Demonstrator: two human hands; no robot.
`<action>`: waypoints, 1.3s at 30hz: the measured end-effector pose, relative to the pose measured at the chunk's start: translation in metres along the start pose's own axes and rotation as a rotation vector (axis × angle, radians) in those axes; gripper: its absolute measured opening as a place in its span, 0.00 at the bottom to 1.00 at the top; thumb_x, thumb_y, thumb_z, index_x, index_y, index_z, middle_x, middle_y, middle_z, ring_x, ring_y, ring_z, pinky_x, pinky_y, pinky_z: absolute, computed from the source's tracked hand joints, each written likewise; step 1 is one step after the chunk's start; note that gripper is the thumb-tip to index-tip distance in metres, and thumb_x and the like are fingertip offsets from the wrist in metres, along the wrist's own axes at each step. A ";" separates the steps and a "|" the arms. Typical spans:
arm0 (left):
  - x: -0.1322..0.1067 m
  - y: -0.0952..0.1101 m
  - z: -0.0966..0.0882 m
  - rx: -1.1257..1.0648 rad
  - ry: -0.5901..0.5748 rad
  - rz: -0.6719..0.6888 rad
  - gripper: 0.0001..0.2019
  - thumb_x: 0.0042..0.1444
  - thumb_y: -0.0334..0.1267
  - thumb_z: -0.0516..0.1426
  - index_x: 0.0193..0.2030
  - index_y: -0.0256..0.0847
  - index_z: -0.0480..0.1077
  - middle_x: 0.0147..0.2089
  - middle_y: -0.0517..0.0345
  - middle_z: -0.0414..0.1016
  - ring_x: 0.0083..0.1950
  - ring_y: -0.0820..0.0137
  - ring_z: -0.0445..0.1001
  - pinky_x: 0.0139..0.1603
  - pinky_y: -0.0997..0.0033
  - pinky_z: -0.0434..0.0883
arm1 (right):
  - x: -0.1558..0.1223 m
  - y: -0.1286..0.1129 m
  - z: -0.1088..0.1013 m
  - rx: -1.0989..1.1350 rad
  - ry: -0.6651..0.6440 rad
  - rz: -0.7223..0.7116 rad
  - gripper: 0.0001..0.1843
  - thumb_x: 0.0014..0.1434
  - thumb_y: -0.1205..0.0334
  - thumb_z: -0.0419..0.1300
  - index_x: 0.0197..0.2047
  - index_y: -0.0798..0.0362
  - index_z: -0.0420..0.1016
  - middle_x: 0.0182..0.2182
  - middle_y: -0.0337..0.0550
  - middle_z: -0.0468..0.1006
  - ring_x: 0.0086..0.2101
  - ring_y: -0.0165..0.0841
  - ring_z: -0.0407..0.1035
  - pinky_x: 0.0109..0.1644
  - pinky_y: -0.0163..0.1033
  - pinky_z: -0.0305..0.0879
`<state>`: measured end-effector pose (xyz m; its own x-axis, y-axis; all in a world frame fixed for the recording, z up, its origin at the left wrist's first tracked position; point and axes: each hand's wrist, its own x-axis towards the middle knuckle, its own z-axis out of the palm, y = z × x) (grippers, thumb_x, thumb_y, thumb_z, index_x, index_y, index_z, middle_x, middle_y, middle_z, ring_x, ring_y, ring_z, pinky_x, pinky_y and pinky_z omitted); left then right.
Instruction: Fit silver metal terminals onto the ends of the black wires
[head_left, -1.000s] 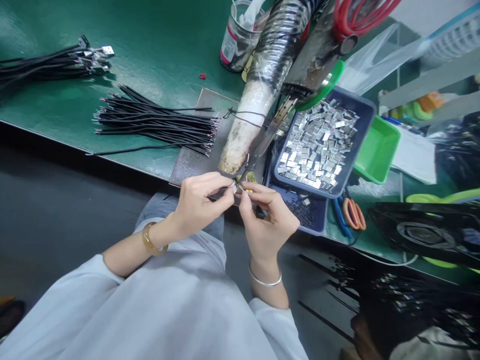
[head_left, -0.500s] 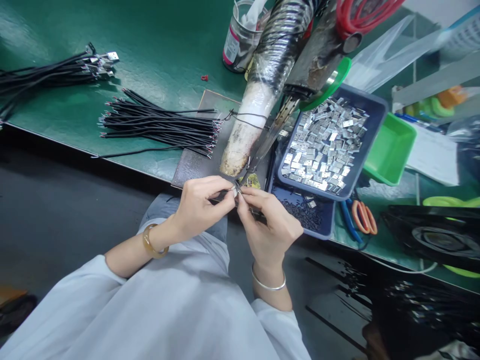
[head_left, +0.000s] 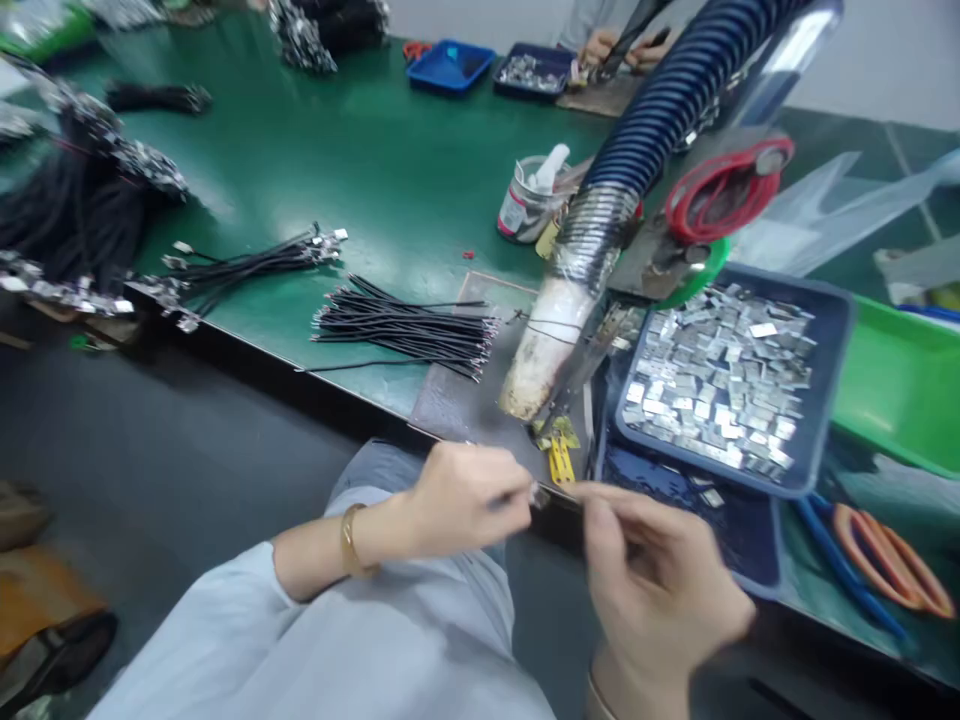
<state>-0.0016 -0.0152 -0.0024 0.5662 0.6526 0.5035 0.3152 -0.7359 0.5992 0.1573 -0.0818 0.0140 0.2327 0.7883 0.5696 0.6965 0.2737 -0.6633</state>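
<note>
My left hand [head_left: 469,497], with a bangle on its wrist, is closed at the table's front edge. A bit of black cable [head_left: 498,501] shows between its fingers, and a small blurred metal connector [head_left: 538,495] pokes out past the fingertips. To the right, my right hand [head_left: 664,575] has thumb and index finger pinched together, apart from the left. What the pinch holds, if anything, is too blurred to make out. Just beyond both hands stands a small yellow fixture [head_left: 560,460] under a mounted soldering iron [head_left: 592,362].
A navy tray of metal USB connector shells [head_left: 814,390] overlaps a lower tray [head_left: 757,545] at right, beside orange-handled pliers [head_left: 892,565]. A ribbed hose [head_left: 645,130] slants down over the bench. Cut black cables [head_left: 405,325] lie left. Another person's hands [head_left: 600,48] work at the far side.
My hands were together at the iron's tip; now they are drawn back toward me and apart, the right one further right. The view has tilted up, showing more of the table.
</note>
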 end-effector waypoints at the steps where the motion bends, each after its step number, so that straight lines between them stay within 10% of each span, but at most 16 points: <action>1: -0.005 0.004 0.000 0.080 -0.108 0.098 0.08 0.56 0.26 0.57 0.27 0.38 0.72 0.23 0.58 0.73 0.23 0.70 0.69 0.23 0.68 0.61 | -0.001 -0.002 -0.004 0.048 0.036 0.027 0.06 0.62 0.70 0.65 0.38 0.49 0.73 0.28 0.38 0.84 0.26 0.32 0.79 0.28 0.34 0.74; 5: -0.030 0.021 0.009 0.172 -0.551 0.495 0.11 0.50 0.23 0.61 0.22 0.41 0.70 0.22 0.59 0.70 0.24 0.69 0.70 0.21 0.68 0.60 | 0.008 -0.013 -0.015 0.070 -0.264 0.032 0.05 0.65 0.64 0.62 0.35 0.48 0.74 0.29 0.37 0.83 0.22 0.28 0.75 0.27 0.31 0.72; 9: -0.040 0.037 0.017 0.187 -0.707 0.722 0.19 0.53 0.25 0.59 0.14 0.44 0.66 0.16 0.62 0.61 0.20 0.70 0.60 0.24 0.66 0.61 | 0.017 -0.021 -0.006 0.193 -0.625 -0.126 0.10 0.67 0.64 0.58 0.32 0.48 0.70 0.28 0.36 0.82 0.30 0.29 0.80 0.23 0.27 0.67; 13: -0.037 0.050 0.017 0.338 -0.884 0.863 0.19 0.54 0.26 0.59 0.15 0.47 0.68 0.14 0.64 0.55 0.17 0.69 0.47 0.21 0.63 0.53 | 0.016 -0.027 0.007 0.208 -0.714 -0.072 0.11 0.64 0.68 0.57 0.29 0.49 0.68 0.28 0.36 0.81 0.24 0.26 0.74 0.24 0.28 0.66; 17: -0.032 0.056 0.011 0.400 -0.849 0.909 0.18 0.52 0.23 0.59 0.16 0.48 0.72 0.16 0.60 0.63 0.19 0.68 0.56 0.20 0.61 0.54 | 0.012 -0.029 0.003 0.244 -0.658 -0.062 0.11 0.61 0.72 0.58 0.28 0.50 0.67 0.26 0.34 0.78 0.21 0.23 0.68 0.23 0.27 0.63; 20: -0.024 0.051 -0.001 0.303 -0.553 0.915 0.15 0.52 0.23 0.59 0.19 0.46 0.75 0.23 0.56 0.73 0.24 0.68 0.67 0.24 0.63 0.65 | 0.011 -0.029 -0.009 0.221 -0.520 -0.038 0.12 0.60 0.72 0.60 0.27 0.51 0.67 0.26 0.35 0.77 0.21 0.23 0.66 0.22 0.28 0.62; 23: -0.017 0.038 -0.021 0.000 -0.087 0.751 0.13 0.62 0.31 0.58 0.27 0.44 0.78 0.25 0.57 0.76 0.25 0.71 0.71 0.27 0.69 0.72 | 0.010 -0.028 -0.020 0.169 -0.398 -0.001 0.12 0.60 0.72 0.62 0.27 0.51 0.67 0.26 0.35 0.77 0.20 0.23 0.64 0.20 0.29 0.60; 27: -0.012 0.019 -0.043 -0.263 0.275 0.108 0.06 0.64 0.33 0.60 0.42 0.41 0.80 0.32 0.55 0.82 0.32 0.70 0.78 0.35 0.70 0.76 | 0.008 -0.028 -0.021 0.177 -0.388 -0.038 0.12 0.60 0.73 0.62 0.28 0.51 0.67 0.28 0.34 0.78 0.21 0.21 0.62 0.21 0.28 0.57; 35: -0.022 0.015 -0.020 -0.978 0.230 -0.397 0.05 0.60 0.39 0.66 0.34 0.42 0.81 0.35 0.52 0.84 0.40 0.65 0.82 0.44 0.66 0.80 | 0.005 -0.022 0.003 -0.004 -0.462 -0.352 0.11 0.68 0.69 0.55 0.33 0.50 0.68 0.27 0.34 0.77 0.25 0.23 0.69 0.28 0.31 0.60; 39: -0.021 0.012 -0.021 -1.179 0.294 -0.558 0.08 0.55 0.43 0.69 0.33 0.42 0.78 0.26 0.59 0.79 0.29 0.71 0.78 0.35 0.71 0.80 | 0.010 -0.017 -0.019 -0.228 -0.254 -0.486 0.05 0.67 0.68 0.57 0.41 0.47 0.70 0.24 0.31 0.79 0.22 0.26 0.71 0.28 0.33 0.65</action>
<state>-0.0260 -0.0340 0.0069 0.3466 0.9371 0.0420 -0.4766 0.1374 0.8683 0.1602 -0.0890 0.0402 -0.2996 0.7169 0.6295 0.8172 0.5334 -0.2184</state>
